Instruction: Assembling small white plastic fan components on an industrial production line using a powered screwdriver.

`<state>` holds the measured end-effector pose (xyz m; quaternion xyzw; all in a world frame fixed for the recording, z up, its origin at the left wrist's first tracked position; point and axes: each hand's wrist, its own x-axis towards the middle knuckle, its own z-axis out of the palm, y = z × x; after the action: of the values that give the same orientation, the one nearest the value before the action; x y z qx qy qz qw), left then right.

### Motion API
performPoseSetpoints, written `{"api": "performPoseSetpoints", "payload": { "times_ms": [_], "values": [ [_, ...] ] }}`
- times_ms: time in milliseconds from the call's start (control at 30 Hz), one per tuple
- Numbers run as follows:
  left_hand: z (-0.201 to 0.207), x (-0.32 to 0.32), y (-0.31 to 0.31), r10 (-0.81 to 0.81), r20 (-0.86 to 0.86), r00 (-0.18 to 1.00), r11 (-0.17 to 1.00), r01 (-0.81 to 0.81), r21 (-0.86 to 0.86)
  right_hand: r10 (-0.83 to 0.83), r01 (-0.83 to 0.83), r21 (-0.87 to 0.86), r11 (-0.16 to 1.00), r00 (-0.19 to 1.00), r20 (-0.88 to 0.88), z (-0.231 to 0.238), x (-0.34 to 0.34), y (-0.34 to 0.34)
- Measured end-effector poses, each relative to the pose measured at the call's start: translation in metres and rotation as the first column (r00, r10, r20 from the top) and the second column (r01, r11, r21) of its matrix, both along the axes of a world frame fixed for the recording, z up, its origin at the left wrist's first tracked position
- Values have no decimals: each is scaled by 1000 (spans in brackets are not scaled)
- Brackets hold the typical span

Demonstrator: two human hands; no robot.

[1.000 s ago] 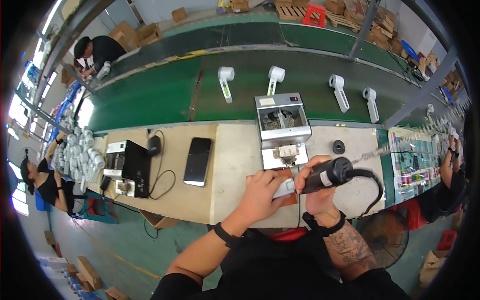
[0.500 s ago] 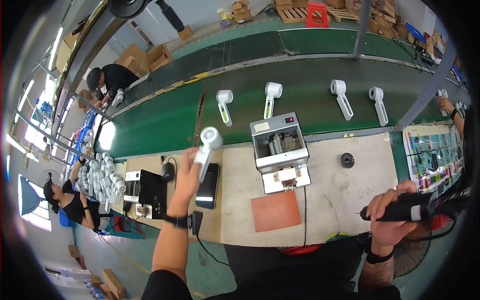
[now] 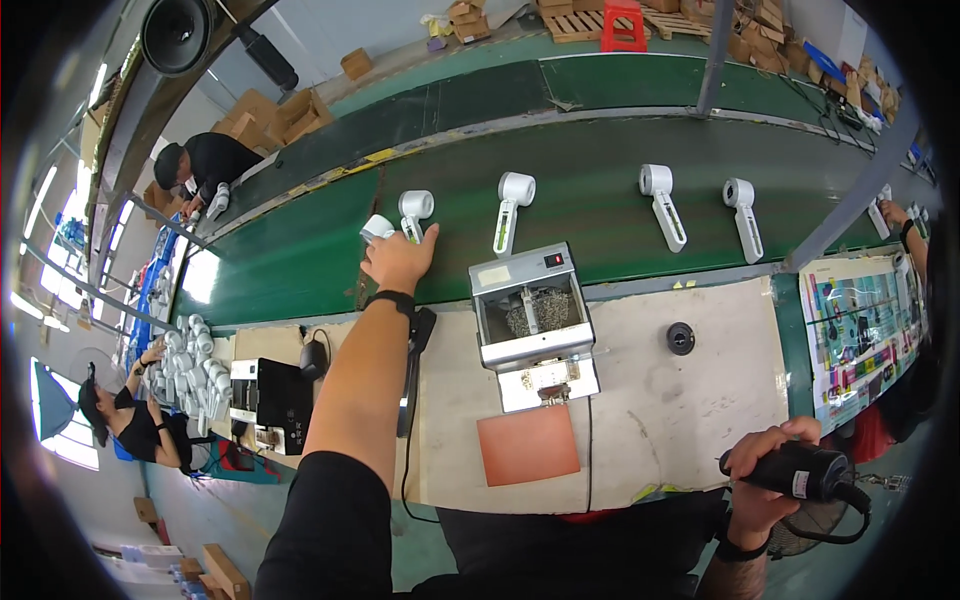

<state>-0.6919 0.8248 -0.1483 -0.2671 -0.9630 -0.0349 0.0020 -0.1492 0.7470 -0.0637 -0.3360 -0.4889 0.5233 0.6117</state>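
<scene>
My left hand [image 3: 398,264] reaches over the green conveyor belt [image 3: 300,245], closed around a white handheld fan [image 3: 377,228]. The fan's round head shows beyond my fingers; its handle is hidden under my hand. Just beside it lies another white fan [image 3: 416,205], partly covered by my fingers. My right hand [image 3: 765,480] grips a black electric screwdriver [image 3: 808,473] over the bench's front right edge, its tip toward the left. Between my arms stands a silver screw feeder [image 3: 533,325] with many small screws in its tray. In front of it lies an orange-red mat [image 3: 528,446].
More white fans [image 3: 662,207] lie spaced along the belt. A small black round part [image 3: 680,338] sits on the bench. Left are a black machine [image 3: 272,405] and a pile of white fans [image 3: 190,370]. Co-workers are at the left and right; a metal post [image 3: 850,210] rises at right.
My left hand has carried the fan forward from above the bench onto the belt. My right hand has lowered slightly with the screwdriver. The whole view has shifted a little.
</scene>
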Motion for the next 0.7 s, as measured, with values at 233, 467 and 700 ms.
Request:
{"api": "performPoseSetpoints", "payload": {
  "times_ms": [233,467,700],
  "values": [
    [-13,-21,-21,67,-287,956,921,52,387,109,-114,72,991,992,58,0,-5,-1],
    [54,64,-128,-345,-157,925,491,320,810,166,-165,-25,986,986,33,-1,-25,-15],
    [94,148,-224,-504,-181,845,353,393,849,340,-340,-23,940,939,42,15,-71,-35]
  ]
}}
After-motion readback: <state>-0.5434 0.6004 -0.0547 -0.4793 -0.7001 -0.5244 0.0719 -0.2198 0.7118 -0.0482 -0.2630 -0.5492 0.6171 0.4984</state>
